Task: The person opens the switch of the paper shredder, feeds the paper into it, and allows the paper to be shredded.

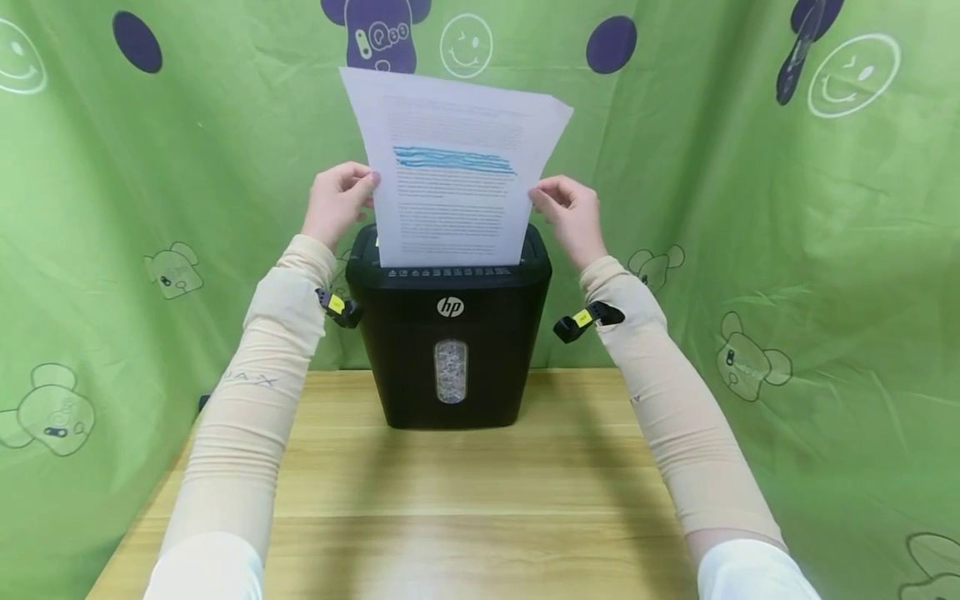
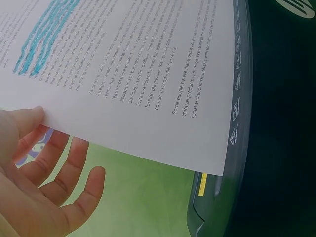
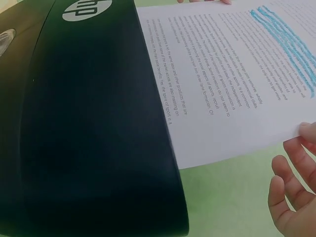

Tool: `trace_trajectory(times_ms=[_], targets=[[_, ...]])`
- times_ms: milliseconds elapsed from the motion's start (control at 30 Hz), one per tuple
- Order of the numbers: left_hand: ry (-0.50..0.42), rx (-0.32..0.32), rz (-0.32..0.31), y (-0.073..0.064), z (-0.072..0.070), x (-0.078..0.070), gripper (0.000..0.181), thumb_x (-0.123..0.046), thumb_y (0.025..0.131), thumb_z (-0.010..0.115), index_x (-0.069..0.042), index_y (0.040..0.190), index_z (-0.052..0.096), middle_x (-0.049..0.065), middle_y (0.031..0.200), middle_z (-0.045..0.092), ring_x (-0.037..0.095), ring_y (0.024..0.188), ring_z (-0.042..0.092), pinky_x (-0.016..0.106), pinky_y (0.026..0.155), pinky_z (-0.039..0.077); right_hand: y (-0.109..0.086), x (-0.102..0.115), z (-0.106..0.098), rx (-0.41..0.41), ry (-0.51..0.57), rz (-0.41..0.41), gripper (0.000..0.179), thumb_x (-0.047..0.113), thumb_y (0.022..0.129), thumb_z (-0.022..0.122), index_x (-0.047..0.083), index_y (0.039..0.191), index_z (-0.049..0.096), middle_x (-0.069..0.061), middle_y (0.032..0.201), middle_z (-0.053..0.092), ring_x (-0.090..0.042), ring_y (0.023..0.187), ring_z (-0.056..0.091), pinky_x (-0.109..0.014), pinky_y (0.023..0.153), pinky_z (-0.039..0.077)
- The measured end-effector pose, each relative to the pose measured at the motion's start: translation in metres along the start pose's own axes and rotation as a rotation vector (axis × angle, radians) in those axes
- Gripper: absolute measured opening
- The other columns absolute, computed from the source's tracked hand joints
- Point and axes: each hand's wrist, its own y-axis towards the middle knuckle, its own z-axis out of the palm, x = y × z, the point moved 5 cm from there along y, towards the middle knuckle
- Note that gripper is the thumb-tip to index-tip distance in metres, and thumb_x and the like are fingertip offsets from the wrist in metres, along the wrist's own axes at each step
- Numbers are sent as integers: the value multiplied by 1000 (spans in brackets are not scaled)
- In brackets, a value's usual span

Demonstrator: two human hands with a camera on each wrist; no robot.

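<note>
A printed sheet of paper (image 1: 450, 208) with blue scribble across several lines stands upright over a black HP paper shredder (image 1: 450, 350). Its lower edge meets the top of the shredder, behind a row of small icons. My left hand (image 1: 337, 200) pinches the sheet's left edge between thumb and fingers; in the left wrist view the other fingers (image 2: 74, 173) spread loosely behind the paper. On the opposite edge my right hand (image 1: 572, 215) pinches at about the same height, its lower fingers (image 3: 281, 192) loosely bent in the right wrist view. The sheet's upper corners flare outward.
The shredder stands on a wooden table (image 1: 465, 508) toward its back edge. Shredded bits show through its clear window (image 1: 451, 372). A green patterned curtain (image 1: 750, 208) hangs behind and on both sides. Each wrist carries a small black camera (image 1: 573, 327).
</note>
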Motion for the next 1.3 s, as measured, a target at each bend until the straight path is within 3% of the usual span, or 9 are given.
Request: trace_trajectory(times_ms=[233, 800, 1100, 1300], targets=[[7, 9, -10, -1, 1, 2, 22, -27, 98, 57, -11, 110, 66, -1, 101, 67, 11, 82, 60, 35, 82, 50, -3, -1, -1, 7, -9, -4, 19, 23, 91, 68, 6, 99, 71, 9, 78, 63, -9, 74, 58, -19, 67, 47], [55, 23, -22, -2, 2, 6, 24, -28, 100, 54, -10, 112, 64, -3, 100, 64, 13, 87, 59, 28, 76, 48, -4, 2, 2, 30, -13, 5, 20, 24, 92, 68, 5, 99, 70, 8, 78, 62, -15, 77, 58, -22, 68, 47], [79, 28, -26, -2, 3, 12, 28, -28, 101, 52, -7, 117, 62, 4, 108, 65, 13, 88, 58, 40, 88, 51, -3, -2, 5, 59, -34, 36, 17, 22, 93, 66, 6, 99, 69, 5, 78, 62, -14, 77, 57, -23, 68, 46], [90, 26, -18, -1, 4, 11, 28, -28, 101, 52, -7, 116, 62, 5, 109, 65, 14, 88, 59, 31, 80, 51, -3, -1, 5, 46, -28, 29, 15, 19, 93, 65, 5, 98, 68, 6, 77, 60, -15, 77, 55, -20, 66, 44]])
